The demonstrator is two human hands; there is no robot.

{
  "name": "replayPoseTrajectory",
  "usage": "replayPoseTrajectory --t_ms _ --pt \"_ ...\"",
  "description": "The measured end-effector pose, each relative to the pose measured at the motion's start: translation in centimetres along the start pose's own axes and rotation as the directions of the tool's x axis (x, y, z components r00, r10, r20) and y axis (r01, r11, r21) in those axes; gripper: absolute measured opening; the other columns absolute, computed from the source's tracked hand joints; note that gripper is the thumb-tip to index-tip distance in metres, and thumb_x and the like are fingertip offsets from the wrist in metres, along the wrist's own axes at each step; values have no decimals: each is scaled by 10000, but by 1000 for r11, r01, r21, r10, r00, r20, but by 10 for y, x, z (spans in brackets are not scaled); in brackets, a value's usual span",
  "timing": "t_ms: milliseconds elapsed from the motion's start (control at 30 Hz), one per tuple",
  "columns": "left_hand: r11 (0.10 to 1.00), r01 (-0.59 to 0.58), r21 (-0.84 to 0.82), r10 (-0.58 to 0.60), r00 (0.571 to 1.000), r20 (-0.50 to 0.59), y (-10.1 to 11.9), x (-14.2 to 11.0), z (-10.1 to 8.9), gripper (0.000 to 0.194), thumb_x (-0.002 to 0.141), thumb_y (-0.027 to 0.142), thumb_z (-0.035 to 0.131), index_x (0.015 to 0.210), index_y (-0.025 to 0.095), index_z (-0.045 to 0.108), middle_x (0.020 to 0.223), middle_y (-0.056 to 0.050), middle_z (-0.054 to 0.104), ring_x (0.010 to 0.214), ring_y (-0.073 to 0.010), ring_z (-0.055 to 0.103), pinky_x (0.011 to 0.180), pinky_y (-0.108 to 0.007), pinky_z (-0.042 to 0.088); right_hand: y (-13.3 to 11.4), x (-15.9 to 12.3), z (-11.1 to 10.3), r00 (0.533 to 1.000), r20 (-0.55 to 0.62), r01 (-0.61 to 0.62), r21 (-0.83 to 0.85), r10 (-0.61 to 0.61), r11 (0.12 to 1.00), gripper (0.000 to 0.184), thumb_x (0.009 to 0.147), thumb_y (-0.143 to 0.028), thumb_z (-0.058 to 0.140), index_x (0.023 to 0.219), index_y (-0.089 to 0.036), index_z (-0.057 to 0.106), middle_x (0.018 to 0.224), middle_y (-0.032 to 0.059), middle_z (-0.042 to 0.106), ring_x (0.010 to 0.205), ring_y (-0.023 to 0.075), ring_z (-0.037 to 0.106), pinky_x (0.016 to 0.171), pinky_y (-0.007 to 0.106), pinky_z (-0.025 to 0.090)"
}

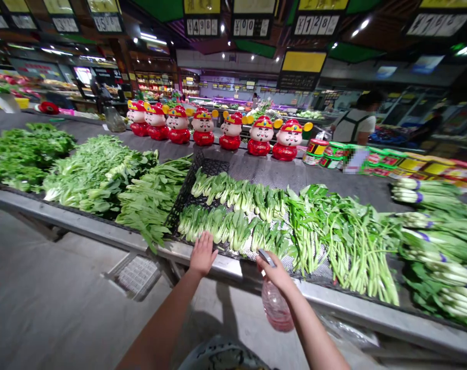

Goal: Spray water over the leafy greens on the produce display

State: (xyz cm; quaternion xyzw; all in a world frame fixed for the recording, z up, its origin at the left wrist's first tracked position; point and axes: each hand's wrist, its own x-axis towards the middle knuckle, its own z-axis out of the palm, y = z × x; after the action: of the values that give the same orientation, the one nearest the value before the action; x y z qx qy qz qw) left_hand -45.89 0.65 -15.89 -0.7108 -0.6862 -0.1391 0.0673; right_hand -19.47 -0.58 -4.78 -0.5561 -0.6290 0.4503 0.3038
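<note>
My right hand (274, 270) is wrapped round the neck of a pinkish clear spray bottle (277, 308), its grey nozzle pointing toward the vegetables. At the front edge of the display, my left hand (203, 253) lies flat with fingers stretched out, close to or touching the near row of bok choy (221, 226); contact is hard to make out. A second row of bok choy (237, 192) lies behind it on the black mesh tray (214, 165). Right of these rows are long-stemmed leafy greens (349, 241).
Leafy greens (90, 169) are heaped at left. Bundled stalks with purple bands (442, 236) lie at right. Several red figurines (229, 131) and stacked tubs (334, 154) line the back ledge. A metal rail (102, 223) edges the stand. A person (357, 121) stands beyond.
</note>
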Motion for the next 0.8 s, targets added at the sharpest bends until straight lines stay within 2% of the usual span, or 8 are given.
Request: replayPoseTrajectory --t_ms 100,167,267,367,567,700,800 --pt "999 -43 -18 44 999 8 16 5 3 599 891 415 336 1407 115 288 1485 -131 289 1385 -256 201 1111 -456 229 11 -6 -10 999 -51 -9 -39 7 999 378 739 -519 506 784 -164 630 511 -4 533 498 156 526 511 290 445" --pt "997 -75 -33 75 997 5 26 8 5 601 892 422 335 1409 121 284 1487 -129 285 1384 -254 203 1113 -458 228 15 -11 -20 996 -80 -31 -43 27 999 387 737 -518 511 808 -160 642 520 1 543 523 165 544 523 295 455" --pt "991 -123 -58 123 992 -2 41 12 9 598 897 420 329 1415 126 271 1487 -126 284 1384 -250 203 1115 -459 227 14 -22 -35 991 -116 -59 -4 58 998 408 738 -524 524 889 -166 647 635 39 614 617 188 589 517 287 462" --pt "982 -173 -77 172 985 -18 56 16 13 600 898 412 333 1424 134 249 1489 -122 281 1391 -245 181 1120 -459 214 10 -31 -48 986 -163 -46 12 47 999 374 758 -529 517 833 -184 643 746 63 641 686 186 601 531 271 470" --pt "964 -249 -89 246 968 -43 83 22 19 603 897 407 343 1429 145 233 1491 -118 273 1392 -241 171 1125 -469 198 9 -35 -67 966 -252 -40 34 48 999 367 779 -549 503 716 -194 572 605 20 570 568 164 563 494 272 461" --pt "966 -247 -79 244 969 -43 96 27 18 593 893 402 358 1419 145 262 1489 -120 274 1388 -242 186 1126 -469 192 2 -31 -85 963 -271 -2 28 9 1000 371 786 -537 504 852 -192 624 571 1 544 534 159 540 503 282 463" --pt "969 -235 -71 234 972 -34 104 28 17 581 893 404 357 1406 138 298 1487 -126 274 1385 -246 197 1122 -467 208 -8 -28 -100 959 -283 24 22 -16 999 403 784 -531 510 987 -203 629 664 32 601 640 190 584 523 286 474"
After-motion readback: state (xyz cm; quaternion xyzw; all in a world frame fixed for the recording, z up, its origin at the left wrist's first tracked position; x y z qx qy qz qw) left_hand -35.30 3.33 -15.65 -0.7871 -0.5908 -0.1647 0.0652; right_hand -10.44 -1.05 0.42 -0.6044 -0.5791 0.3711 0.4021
